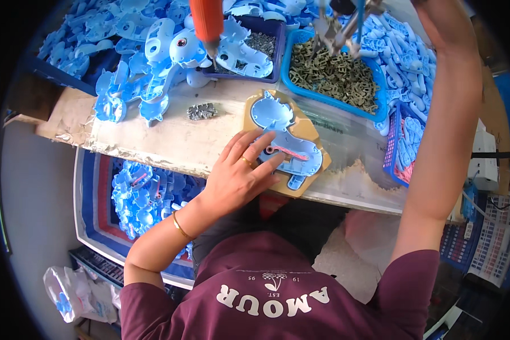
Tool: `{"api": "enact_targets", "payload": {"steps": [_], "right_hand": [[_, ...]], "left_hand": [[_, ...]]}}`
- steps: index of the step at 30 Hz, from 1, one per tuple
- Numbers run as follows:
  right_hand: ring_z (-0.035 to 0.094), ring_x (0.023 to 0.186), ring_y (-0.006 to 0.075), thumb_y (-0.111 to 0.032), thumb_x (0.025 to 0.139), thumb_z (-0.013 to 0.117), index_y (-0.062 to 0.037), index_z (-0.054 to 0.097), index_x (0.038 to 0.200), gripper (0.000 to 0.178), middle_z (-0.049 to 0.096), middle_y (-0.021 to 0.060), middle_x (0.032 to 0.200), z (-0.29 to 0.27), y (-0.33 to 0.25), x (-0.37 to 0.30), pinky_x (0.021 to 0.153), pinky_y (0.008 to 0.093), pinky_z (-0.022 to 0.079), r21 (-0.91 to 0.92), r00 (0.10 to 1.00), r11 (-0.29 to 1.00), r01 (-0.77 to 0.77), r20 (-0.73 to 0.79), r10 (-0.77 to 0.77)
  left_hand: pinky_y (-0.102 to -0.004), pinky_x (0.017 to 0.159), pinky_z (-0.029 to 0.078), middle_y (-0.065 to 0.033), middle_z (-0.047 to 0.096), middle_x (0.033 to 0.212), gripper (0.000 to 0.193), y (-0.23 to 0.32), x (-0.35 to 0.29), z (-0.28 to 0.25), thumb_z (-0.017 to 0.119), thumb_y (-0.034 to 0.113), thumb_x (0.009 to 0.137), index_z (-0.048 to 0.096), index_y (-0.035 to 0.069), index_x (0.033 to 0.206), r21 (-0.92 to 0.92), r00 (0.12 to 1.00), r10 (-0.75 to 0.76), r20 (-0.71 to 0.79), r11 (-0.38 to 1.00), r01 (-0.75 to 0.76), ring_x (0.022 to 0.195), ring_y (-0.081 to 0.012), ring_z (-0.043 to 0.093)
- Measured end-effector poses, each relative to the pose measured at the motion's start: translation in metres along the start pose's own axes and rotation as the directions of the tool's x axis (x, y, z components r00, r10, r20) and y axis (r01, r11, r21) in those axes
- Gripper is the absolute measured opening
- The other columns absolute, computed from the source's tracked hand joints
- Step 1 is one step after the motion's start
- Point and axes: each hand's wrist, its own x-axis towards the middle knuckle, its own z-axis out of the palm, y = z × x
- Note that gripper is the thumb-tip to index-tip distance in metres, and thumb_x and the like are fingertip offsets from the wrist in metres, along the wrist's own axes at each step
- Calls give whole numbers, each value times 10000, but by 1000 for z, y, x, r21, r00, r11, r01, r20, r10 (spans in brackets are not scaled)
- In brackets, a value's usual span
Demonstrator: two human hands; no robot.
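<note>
My left hand (241, 170) lies over the left side of a light blue plastic half shell (303, 163), its fingers spread and fingertips on the part. The shell sits hollow side up in a tan shaped holder (249, 113) at the bench edge. Inside it runs a thin pink plastic piece (289, 152), close to my fingertips. My right arm stretches up to the top right; my right hand (436, 22) is cut off by the upper edge, its fingers out of sight. An orange screwdriver-like tool (207, 22) hangs point down above the parts at top centre.
Left of the holder lies a small pile of silvery metal pieces (202, 111). Behind stand a purple tray (275, 56) of small grey parts and a blue basket (334, 105) of metal clips. Blue shells (141, 79) heap up at the back left; a purple basket (392, 144) stands right.
</note>
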Motion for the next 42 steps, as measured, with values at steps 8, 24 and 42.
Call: {"api": "enact_targets", "payload": {"steps": [8,24,42], "right_hand": [[534,750,167,-76,764,735,57,527,1302,591,599,83,862,59,-28,-53,826,291,476,843,998,538,-21,53,-44],[569,488,113,-6,795,728,66,451,1313,592,616,37,656,119,-66,-80,484,237,458,618,881,779,-104,-307,361],[715,877,211,-585,933,683,-2,585,1268,680,725,135,970,-75,10,-50,779,333,556,299,955,944,-142,-208,210]], "left_hand": [[-494,1171,351,-128,492,1471,473,2,4,5,759,325,851,633,184,1285,37,999,-21,33,999,20,1373,-338,446],[-503,1164,354,-131,557,1384,466,4,1,9,719,381,889,650,197,1311,109,999,-36,11,993,34,1305,-350,492],[-479,937,468,-131,632,1032,178,4,24,-67,734,57,807,668,46,972,-381,996,31,83,925,3,1019,-355,597]]}}
